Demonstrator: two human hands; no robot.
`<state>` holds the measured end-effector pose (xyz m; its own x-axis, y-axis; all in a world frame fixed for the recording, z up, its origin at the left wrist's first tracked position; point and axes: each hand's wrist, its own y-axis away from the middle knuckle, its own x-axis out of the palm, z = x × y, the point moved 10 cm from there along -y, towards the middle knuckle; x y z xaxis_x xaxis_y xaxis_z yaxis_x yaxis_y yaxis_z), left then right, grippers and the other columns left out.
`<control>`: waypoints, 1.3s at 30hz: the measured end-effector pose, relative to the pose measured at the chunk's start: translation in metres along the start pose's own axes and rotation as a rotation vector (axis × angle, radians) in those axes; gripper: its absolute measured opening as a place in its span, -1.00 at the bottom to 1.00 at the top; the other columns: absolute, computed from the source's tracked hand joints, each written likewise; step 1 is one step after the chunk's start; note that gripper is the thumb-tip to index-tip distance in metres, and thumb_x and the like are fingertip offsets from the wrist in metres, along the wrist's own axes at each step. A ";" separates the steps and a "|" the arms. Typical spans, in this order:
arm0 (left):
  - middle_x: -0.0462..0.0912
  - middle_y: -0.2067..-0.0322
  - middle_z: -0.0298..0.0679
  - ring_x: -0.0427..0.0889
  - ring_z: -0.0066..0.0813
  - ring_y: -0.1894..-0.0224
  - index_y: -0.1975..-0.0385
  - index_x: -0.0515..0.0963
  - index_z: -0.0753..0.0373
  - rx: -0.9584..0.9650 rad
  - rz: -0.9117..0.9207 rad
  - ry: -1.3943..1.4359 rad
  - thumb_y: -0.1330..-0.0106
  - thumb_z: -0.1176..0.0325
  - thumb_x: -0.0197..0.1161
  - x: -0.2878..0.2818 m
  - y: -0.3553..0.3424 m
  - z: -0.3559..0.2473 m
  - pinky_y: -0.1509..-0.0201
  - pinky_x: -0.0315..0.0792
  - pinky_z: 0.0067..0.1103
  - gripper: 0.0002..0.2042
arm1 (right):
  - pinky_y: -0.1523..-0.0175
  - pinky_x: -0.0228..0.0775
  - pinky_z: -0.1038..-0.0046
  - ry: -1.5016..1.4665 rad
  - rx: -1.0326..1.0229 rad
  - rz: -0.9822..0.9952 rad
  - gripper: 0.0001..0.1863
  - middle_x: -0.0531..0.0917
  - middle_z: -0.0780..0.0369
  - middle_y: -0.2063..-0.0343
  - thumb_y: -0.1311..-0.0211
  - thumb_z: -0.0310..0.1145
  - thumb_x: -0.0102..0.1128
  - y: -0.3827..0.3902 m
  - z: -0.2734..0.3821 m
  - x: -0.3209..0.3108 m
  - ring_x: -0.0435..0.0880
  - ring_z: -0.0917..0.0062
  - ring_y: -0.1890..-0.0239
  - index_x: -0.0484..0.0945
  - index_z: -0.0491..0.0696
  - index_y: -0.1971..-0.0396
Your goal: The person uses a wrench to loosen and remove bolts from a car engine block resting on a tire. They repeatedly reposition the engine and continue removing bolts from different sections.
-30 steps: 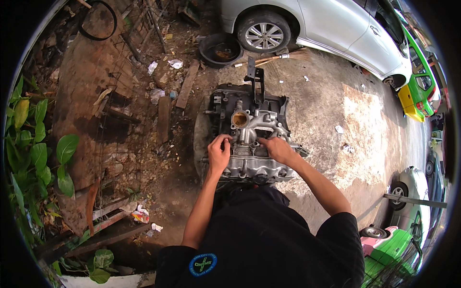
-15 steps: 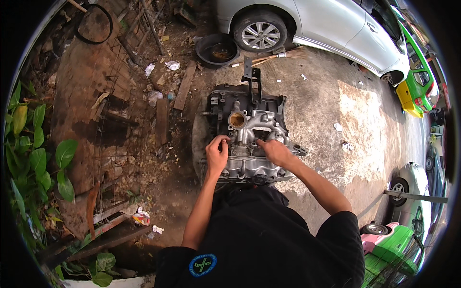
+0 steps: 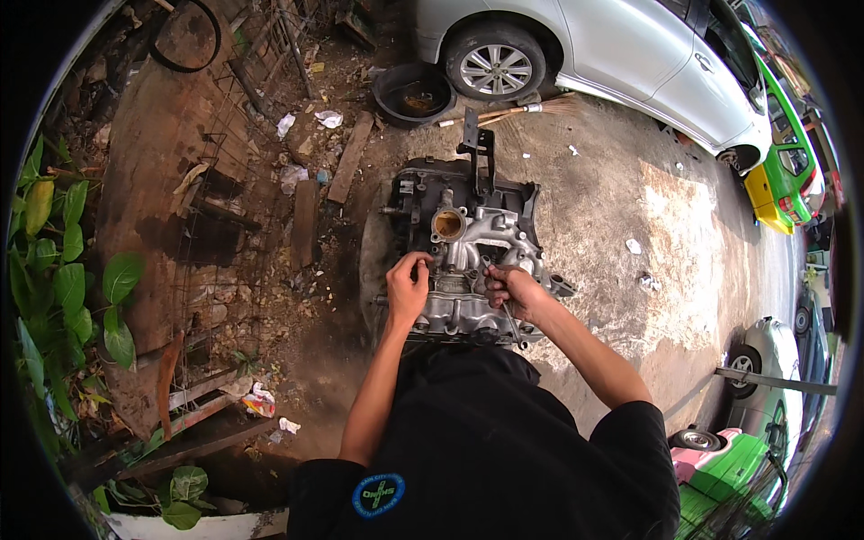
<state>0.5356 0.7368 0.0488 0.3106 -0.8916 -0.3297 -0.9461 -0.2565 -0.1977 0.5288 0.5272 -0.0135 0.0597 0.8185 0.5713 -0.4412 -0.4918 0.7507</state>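
A greasy car engine sits in front of me, with a silver intake manifold on its upper side and a round opening near the manifold's left end. My left hand rests at the manifold's left edge, fingers curled in and tips together; whatever they may pinch is hidden. In my right hand is a metal wrench. One end of it shows above the fingers by the manifold, while the other slants down past my palm over the ribbed silver cover.
A black bracket stands up from the engine's far side. Beyond are a black basin, a broom and a silver car. Wooden planks, litter and leafy plants lie left; more vehicles stand right.
My right hand has drawn back from the manifold and turned, and the wrench in it now shows. The left hand stays at its place. The whole view has shifted slightly.
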 end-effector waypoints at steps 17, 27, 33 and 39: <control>0.68 0.34 -0.08 0.69 -0.20 0.32 0.28 0.59 0.37 -0.047 0.024 0.021 -0.33 0.59 0.10 0.002 0.001 0.005 0.22 0.50 -0.47 -0.89 | 0.09 0.50 -0.01 1.718 -0.731 -0.358 -0.69 0.69 -0.08 0.42 -0.45 -0.16 0.03 0.012 0.052 0.010 0.68 -0.04 0.24 0.66 -0.06 0.18; 0.66 0.37 -0.09 0.66 -0.26 0.39 0.29 0.58 0.38 -0.046 0.028 -0.014 -0.34 0.58 0.09 0.002 0.000 0.003 0.26 0.48 -0.48 -0.89 | 0.08 0.53 -0.01 1.927 -0.688 -0.188 -0.64 0.70 -0.07 0.42 -0.45 -0.14 0.01 -0.001 0.061 0.020 0.69 -0.05 0.25 0.70 -0.08 0.27; 0.66 0.37 -0.09 0.65 -0.28 0.40 0.28 0.59 0.38 -0.040 0.013 0.000 -0.34 0.58 0.09 0.001 0.001 0.003 0.27 0.48 -0.48 -0.89 | 0.09 0.52 -0.04 1.943 -0.697 -0.171 -0.66 0.69 -0.08 0.41 -0.43 -0.16 0.03 0.003 0.062 0.028 0.69 -0.06 0.24 0.69 -0.09 0.30; 0.66 0.36 -0.10 0.65 -0.32 0.40 0.28 0.59 0.38 -0.023 0.011 0.005 -0.35 0.58 0.09 0.001 0.000 0.001 0.29 0.48 -0.49 -0.88 | 0.48 0.40 0.28 1.282 -0.260 -0.186 -0.73 0.55 0.14 0.56 -0.50 -0.27 -0.01 -0.013 0.033 -0.001 0.53 0.33 0.56 0.55 -0.17 0.18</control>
<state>0.5359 0.7360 0.0473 0.2996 -0.8963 -0.3269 -0.9514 -0.2551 -0.1724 0.5635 0.5230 -0.0129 -0.6833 0.6368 -0.3572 -0.6848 -0.3893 0.6161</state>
